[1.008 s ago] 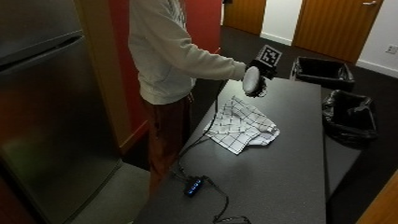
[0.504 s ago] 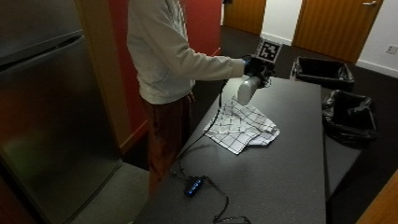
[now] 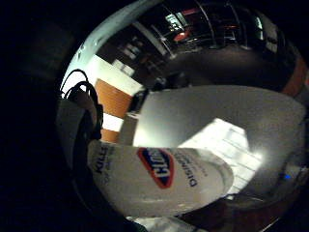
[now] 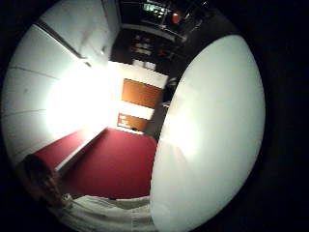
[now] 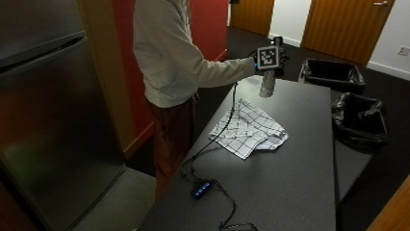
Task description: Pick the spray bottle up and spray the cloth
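Lifting the spray bottle (image 5: pixel 267 83) upright, clear of the table (image 5: pixel 301 159).

Half a second ago the bottle hung tilted in my right hand (image 5: pixel 269 65); now it stands upright in the air, my fingers curled round its neck, so the pickup looks done and only aiming and spraying remain, I'd judge. Its smooth white plastic body carries a red-and-blue Clorox label. The cloth (image 5: pixel 249 129) is a thin white fabric with a dark grid check, lying rumpled on the matte grey top, below and nearer the camera than the bottle.
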A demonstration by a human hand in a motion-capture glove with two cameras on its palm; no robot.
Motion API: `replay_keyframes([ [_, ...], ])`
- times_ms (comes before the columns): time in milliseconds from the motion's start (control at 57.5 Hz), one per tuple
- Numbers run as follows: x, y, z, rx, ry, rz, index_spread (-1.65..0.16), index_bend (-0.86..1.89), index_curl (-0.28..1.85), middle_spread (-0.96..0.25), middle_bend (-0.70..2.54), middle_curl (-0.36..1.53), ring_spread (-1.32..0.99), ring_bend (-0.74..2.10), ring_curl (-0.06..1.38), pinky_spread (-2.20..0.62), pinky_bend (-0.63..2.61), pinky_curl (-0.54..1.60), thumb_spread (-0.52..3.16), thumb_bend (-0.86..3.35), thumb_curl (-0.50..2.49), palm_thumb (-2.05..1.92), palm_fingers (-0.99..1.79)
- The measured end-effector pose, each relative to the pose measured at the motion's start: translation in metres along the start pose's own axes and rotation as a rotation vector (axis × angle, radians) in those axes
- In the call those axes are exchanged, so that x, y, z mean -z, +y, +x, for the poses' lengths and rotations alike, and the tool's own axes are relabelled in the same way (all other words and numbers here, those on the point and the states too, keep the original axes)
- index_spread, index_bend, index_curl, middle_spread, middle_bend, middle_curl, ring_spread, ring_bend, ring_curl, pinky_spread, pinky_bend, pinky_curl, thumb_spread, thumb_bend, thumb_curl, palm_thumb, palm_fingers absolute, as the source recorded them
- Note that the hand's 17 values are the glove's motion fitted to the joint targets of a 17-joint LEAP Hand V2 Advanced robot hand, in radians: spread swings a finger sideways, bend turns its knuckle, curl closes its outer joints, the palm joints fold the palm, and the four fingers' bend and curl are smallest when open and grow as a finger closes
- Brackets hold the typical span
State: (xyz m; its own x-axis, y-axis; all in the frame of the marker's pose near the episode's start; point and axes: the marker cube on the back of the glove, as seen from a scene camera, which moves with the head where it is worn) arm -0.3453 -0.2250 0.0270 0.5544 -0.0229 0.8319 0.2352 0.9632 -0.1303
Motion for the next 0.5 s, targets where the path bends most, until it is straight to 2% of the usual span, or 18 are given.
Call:
replay_keyframes([
  [70, -0.018, 0.014, 0.027, -0.01, -0.011, -0.063, -0.26, 0.26, 0.55, -0.15, 0.57, 0.52, -0.21, 0.59, 0.48, -0.26, 0.32, 0.41, -0.04, -0.03, 0.72, 1.05, 1.32],
  [156, -0.059, -0.002, 0.043, -0.032, -0.075, 0.125, -0.26, 0.25, 0.55, -0.15, 0.57, 0.52, -0.2, 0.58, 0.48, -0.26, 0.33, 0.41, -0.03, -0.03, 0.73, 1.06, 1.31],
  [209, -0.079, -0.001, 0.055, -0.045, -0.069, 0.157, -0.26, 0.24, 0.55, -0.15, 0.56, 0.52, -0.2, 0.58, 0.48, -0.26, 0.33, 0.41, -0.02, -0.03, 0.73, 1.06, 1.31],
  [278, -0.103, 0.012, 0.076, -0.068, -0.021, 0.122, -0.27, 0.24, 0.55, -0.15, 0.55, 0.52, -0.2, 0.58, 0.48, -0.26, 0.33, 0.41, -0.01, -0.03, 0.73, 1.06, 1.3],
  [365, -0.133, 0.001, 0.087, -0.113, -0.08, 0.228, -0.27, 0.21, 0.55, -0.15, 0.55, 0.52, -0.19, 0.56, 0.47, -0.26, 0.33, 0.41, 0.01, -0.03, 0.73, 1.06, 1.28],
  [400, -0.137, 0.016, 0.099, -0.131, -0.036, 0.125, -0.26, 0.2, 0.55, -0.15, 0.55, 0.52, -0.19, 0.56, 0.47, -0.26, 0.33, 0.41, 0.02, -0.03, 0.74, 1.06, 1.28],
  [452, -0.136, 0.06, 0.121, -0.165, 0.071, -0.202, -0.26, 0.19, 0.54, -0.15, 0.55, 0.52, -0.19, 0.55, 0.47, -0.25, 0.33, 0.4, 0.03, -0.03, 0.74, 1.06, 1.27],
  [469, -0.135, 0.068, 0.124, -0.176, 0.076, -0.256, -0.26, 0.18, 0.54, -0.15, 0.54, 0.52, -0.19, 0.55, 0.47, -0.25, 0.33, 0.4, 0.04, -0.03, 0.74, 1.06, 1.27],
  [504, -0.137, 0.069, 0.125, -0.19, 0.045, -0.265, -0.26, 0.18, 0.54, -0.15, 0.54, 0.52, -0.19, 0.55, 0.47, -0.25, 0.34, 0.4, 0.05, -0.03, 0.74, 1.06, 1.27],
])
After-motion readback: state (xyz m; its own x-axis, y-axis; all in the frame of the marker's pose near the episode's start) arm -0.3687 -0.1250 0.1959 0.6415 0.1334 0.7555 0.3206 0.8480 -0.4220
